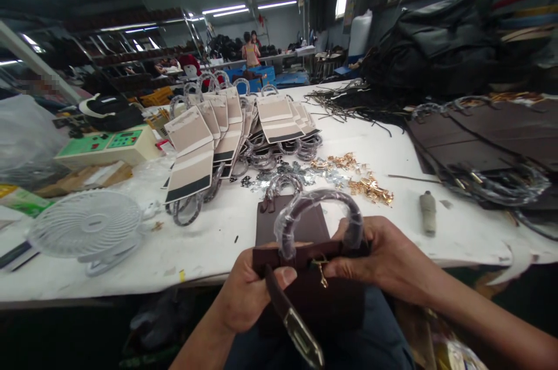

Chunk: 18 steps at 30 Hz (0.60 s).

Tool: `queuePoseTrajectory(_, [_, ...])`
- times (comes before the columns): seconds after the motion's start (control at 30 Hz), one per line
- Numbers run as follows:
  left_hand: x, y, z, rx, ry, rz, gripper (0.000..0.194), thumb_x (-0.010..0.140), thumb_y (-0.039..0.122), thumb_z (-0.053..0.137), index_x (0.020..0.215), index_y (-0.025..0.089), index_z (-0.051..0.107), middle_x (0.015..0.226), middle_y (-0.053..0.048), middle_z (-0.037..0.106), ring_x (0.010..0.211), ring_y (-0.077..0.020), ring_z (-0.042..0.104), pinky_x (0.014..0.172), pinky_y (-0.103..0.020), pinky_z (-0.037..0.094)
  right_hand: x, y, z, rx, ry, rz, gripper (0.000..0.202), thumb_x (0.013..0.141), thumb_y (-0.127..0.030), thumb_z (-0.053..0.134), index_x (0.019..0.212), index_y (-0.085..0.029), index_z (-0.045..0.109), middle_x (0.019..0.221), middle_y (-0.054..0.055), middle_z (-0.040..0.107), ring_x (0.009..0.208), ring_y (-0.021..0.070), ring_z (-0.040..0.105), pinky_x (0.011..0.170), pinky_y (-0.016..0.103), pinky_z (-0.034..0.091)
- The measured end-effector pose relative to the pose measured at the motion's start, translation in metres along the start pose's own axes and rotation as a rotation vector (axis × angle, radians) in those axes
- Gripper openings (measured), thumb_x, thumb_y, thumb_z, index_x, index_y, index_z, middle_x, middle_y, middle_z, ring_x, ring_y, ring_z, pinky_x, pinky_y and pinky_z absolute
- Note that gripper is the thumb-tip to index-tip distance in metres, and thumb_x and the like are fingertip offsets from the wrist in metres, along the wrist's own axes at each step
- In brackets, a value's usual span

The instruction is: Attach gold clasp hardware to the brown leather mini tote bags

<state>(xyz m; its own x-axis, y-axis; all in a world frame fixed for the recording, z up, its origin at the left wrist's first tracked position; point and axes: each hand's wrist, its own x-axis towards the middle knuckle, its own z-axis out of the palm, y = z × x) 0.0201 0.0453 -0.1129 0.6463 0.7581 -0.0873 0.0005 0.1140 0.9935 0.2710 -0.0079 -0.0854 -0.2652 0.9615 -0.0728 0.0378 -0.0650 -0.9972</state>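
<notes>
A dark brown handbag piece (331, 306) is held over my lap at the table's front edge. Its arched handle (320, 198) is wrapped in clear plastic. My left hand (250, 288) is closed on its upper left edge, thumb in front. From beside that thumb a brown strap (279, 297) hangs down, with a shiny metal fitting (303, 335) near its end. My right hand (383, 259) grips the upper right edge by the handle's foot. Its thumb is beside a small gold-coloured fitting (323, 277) at the front; the fingers behind are partly hidden.
Another brown bag piece (274, 219) lies just beyond. Behind it are loose gold fittings (370, 189), silver plates (279, 169) and stacked beige-backed panels (189, 152). A white fan (87, 222) stands left, a small bottle (428, 213) right, and brown panels (488, 132) far right.
</notes>
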Motion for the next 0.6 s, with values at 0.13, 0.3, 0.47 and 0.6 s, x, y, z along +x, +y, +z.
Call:
queuePoseTrajectory(0.13, [-0.004,0.002,0.003,0.01,0.014,0.004,0.041,0.088,0.04,0.077,0.123,0.019,0.076,0.116,-0.011,0.077,0.116,-0.0315,0.068,0.104,-0.038,0.051,-0.005,0.001,0.006,-0.02,0.074,-0.041,0.022,0.081,-0.041,0.083,0.095,-0.024,0.08,0.085,-0.001,0.079,0.076,0.0157,0.069,0.065,0.023,0.053])
queuePoseTrajectory(0.3, [-0.001,-0.002,0.01,0.007,0.042,-0.042,0.044,0.088,0.045,0.076,0.119,0.014,0.076,0.103,-0.011,0.078,0.095,-0.0281,0.072,0.086,-0.035,0.057,-0.001,0.015,0.001,-0.07,0.085,-0.08,0.022,0.084,-0.042,0.079,0.09,-0.021,0.078,0.088,0.001,0.078,0.076,0.0162,0.067,0.067,0.025,0.052])
queuePoseTrajectory(0.47, [0.008,-0.012,0.014,0.136,0.329,-0.011,0.051,0.086,0.055,0.074,0.116,0.014,0.075,0.097,-0.01,0.079,0.086,-0.0267,0.071,0.079,-0.034,0.058,0.011,0.024,-0.003,-0.193,0.153,-0.059,0.014,0.082,-0.034,0.076,0.087,-0.02,0.074,0.082,-0.002,0.074,0.073,0.0162,0.063,0.061,0.024,0.046])
queuePoseTrajectory(0.6, [0.021,-0.02,0.004,0.361,0.506,0.121,0.054,0.09,0.065,0.062,0.115,0.018,0.076,0.116,-0.011,0.076,0.112,-0.0319,0.068,0.104,-0.04,0.052,0.035,0.039,-0.004,-0.34,0.328,-0.018,0.024,0.079,-0.04,0.077,0.074,-0.019,0.068,0.07,-0.001,0.067,0.065,0.0154,0.058,0.053,0.024,0.039])
